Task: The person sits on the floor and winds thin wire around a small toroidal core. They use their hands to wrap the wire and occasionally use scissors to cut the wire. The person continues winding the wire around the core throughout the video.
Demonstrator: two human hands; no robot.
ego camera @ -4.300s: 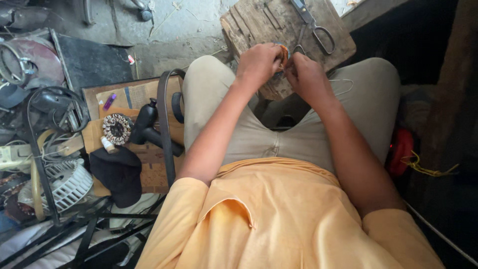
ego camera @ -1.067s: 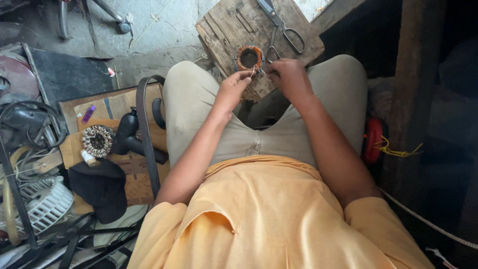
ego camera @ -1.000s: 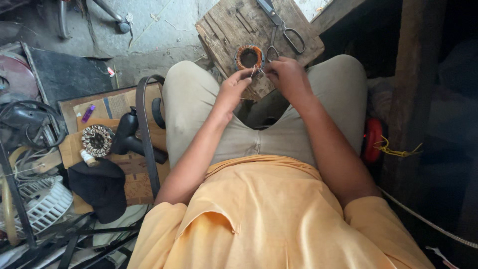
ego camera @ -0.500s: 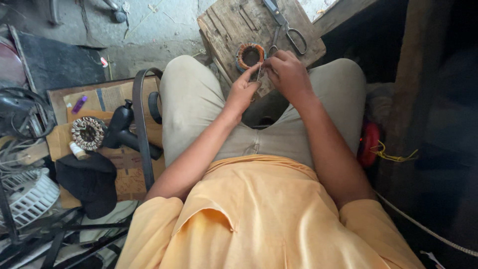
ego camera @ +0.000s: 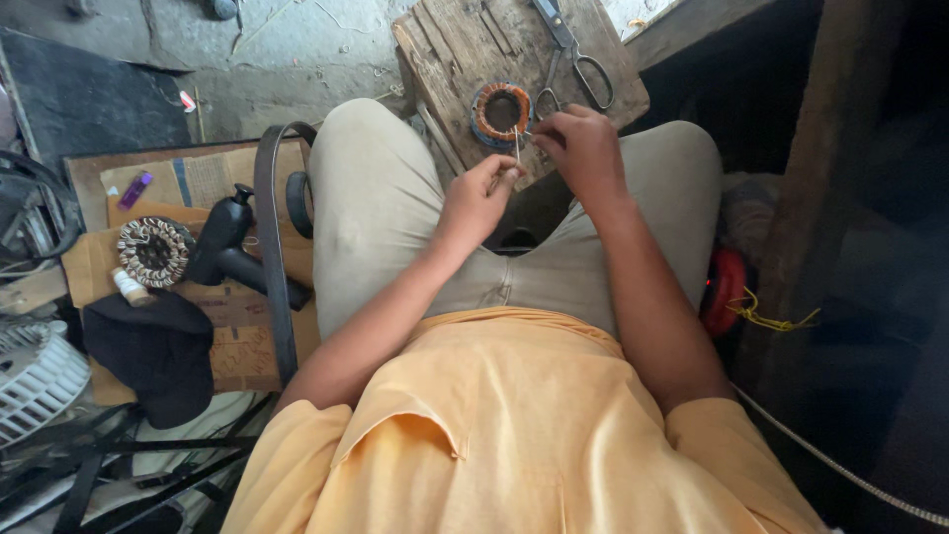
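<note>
A small ring-shaped stator wound with copper wire [ego camera: 499, 111] lies on a worn wooden block [ego camera: 465, 49] between my knees. My left hand [ego camera: 479, 193] sits just below it, fingers pinched on a thin wire lead [ego camera: 516, 148] that rises toward the ring. My right hand [ego camera: 583, 148] is beside the ring on its right, fingertips closed on the wire ends at the ring's lower edge. Scissors [ego camera: 573, 54] lie on the block just beyond my right hand.
At my left a cardboard sheet [ego camera: 208, 178] carries a larger wound stator [ego camera: 153, 250], a black heat gun [ego camera: 227, 247], a purple lighter [ego camera: 134, 190] and a black cloth [ego camera: 158, 351]. A white fan grille [ego camera: 35, 381] lies at the far left, a red object [ego camera: 727, 292] by my right thigh.
The wound ring, first held in both hands, now lies on the block. My left hand has drawn back slightly with the wire. The view has shifted a little.
</note>
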